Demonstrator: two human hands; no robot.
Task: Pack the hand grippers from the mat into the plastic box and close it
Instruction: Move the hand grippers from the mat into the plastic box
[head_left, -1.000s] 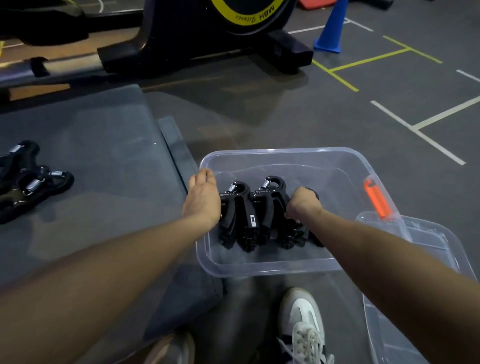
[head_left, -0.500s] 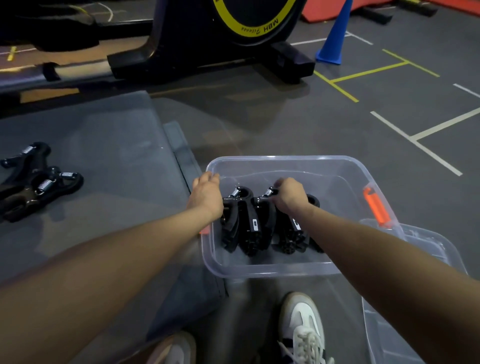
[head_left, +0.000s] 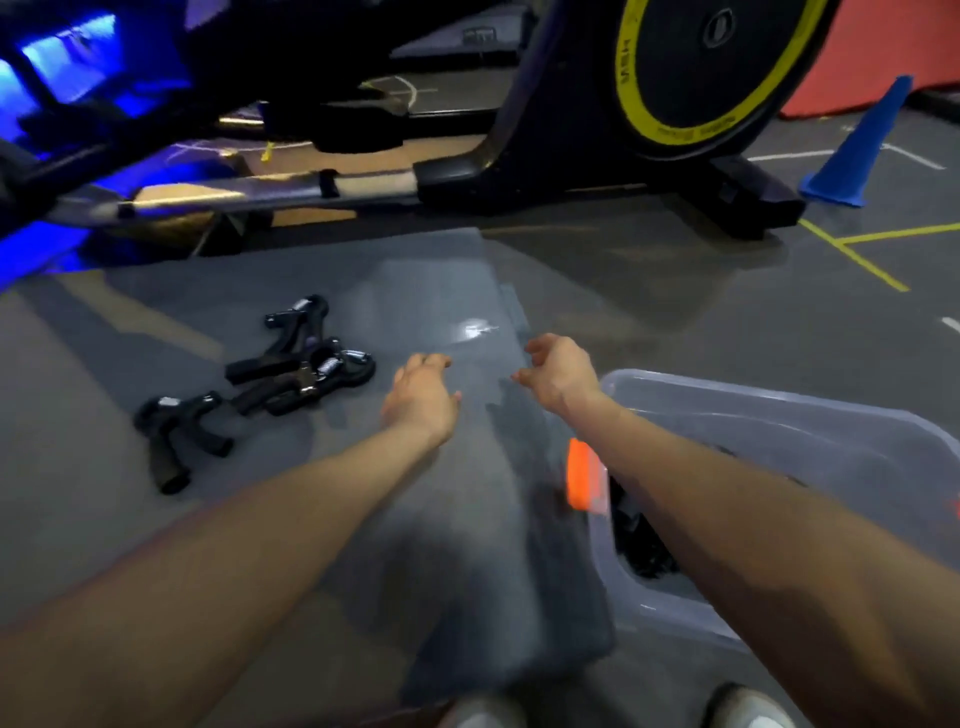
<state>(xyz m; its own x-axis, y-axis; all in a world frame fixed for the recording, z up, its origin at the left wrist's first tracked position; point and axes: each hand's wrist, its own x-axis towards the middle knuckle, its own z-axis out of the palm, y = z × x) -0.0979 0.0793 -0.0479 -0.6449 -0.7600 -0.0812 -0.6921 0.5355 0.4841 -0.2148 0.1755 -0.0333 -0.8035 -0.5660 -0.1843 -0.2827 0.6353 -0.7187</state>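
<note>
Three black hand grippers (head_left: 280, 374) lie in a loose pile on the grey mat (head_left: 260, 519), left of centre. My left hand (head_left: 421, 397) hovers over the mat just right of that pile, fingers spread and holding nothing. My right hand (head_left: 558, 371) hangs over the mat's right edge, fingers loosely curled and apart, also holding nothing. The clear plastic box (head_left: 779, 415) stands on the floor at the right, with an orange latch (head_left: 584, 475) on its near-left wall. Black hand grippers (head_left: 644, 540) show inside it, mostly hidden by my right forearm.
A black exercise machine with a yellow-ringed flywheel (head_left: 675, 78) stands just beyond the mat. A blue cone (head_left: 852, 150) stands at the far right on the grey floor with painted lines. My white shoes (head_left: 748, 712) are at the bottom edge.
Both hands have let go of the grippers in the box and swung left, out over the mat. My view has turned left, so the box now sits at the right.
</note>
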